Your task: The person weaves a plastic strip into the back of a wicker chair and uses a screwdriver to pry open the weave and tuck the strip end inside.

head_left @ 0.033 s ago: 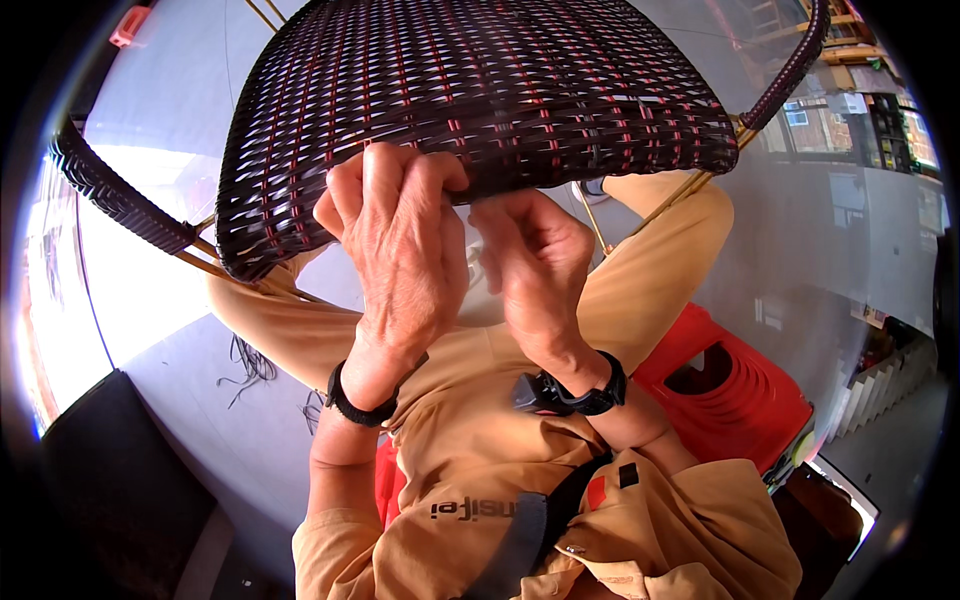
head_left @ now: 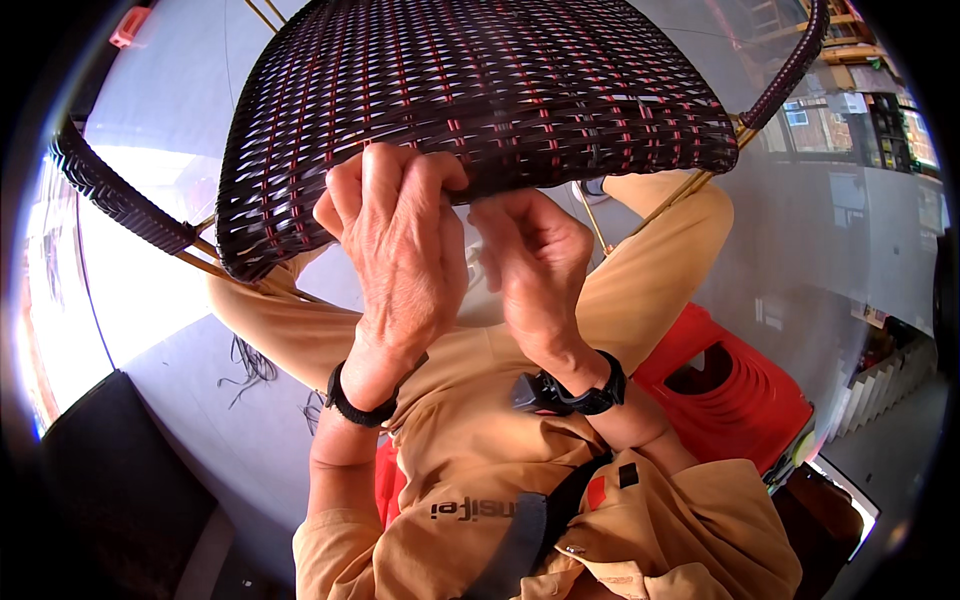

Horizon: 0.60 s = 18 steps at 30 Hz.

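A dark brown woven rattan-style chair (head_left: 480,90) with reddish strands faces me, its woven panel between my spread knees. Along the near edge of that panel, my left hand (head_left: 395,235) is closed, with bent fingers hooked onto the weave. Just right of it, my right hand (head_left: 535,265) is curled under the same edge, thumb and fingers drawn together. Whatever its fingertips pinch is hidden and slightly blurred.
Wrapped armrests (head_left: 115,190) on gold-coloured tubes flank the panel. A red plastic stool (head_left: 735,390) stands at my right. Loose dark strands (head_left: 250,365) lie on the grey floor at left, near a black padded piece (head_left: 120,480). Shelves (head_left: 885,130) stand far right.
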### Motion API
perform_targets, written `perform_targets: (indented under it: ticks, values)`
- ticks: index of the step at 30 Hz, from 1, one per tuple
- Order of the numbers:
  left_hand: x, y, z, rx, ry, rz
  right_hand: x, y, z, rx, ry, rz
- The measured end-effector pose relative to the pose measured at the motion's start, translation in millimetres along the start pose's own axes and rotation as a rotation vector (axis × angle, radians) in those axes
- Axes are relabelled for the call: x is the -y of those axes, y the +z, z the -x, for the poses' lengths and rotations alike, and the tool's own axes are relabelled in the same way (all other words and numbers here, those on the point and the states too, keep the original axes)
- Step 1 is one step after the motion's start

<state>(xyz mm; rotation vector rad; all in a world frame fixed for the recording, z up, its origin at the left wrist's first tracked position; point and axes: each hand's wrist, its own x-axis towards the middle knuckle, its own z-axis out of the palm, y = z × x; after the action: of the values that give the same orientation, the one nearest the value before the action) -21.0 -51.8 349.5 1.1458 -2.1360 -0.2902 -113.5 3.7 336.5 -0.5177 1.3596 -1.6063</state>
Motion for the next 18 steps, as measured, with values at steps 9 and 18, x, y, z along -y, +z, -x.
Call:
perform_targets:
  ticks: [9,18]
  values:
    - [7,-8,-1,-0.051,0.107,0.028,9,-6,-3,0.047,0.040,0.041]
    - [-6,-31,-31,0.240,0.250,-0.187,10,-6,-5,0.080,0.091,0.011]
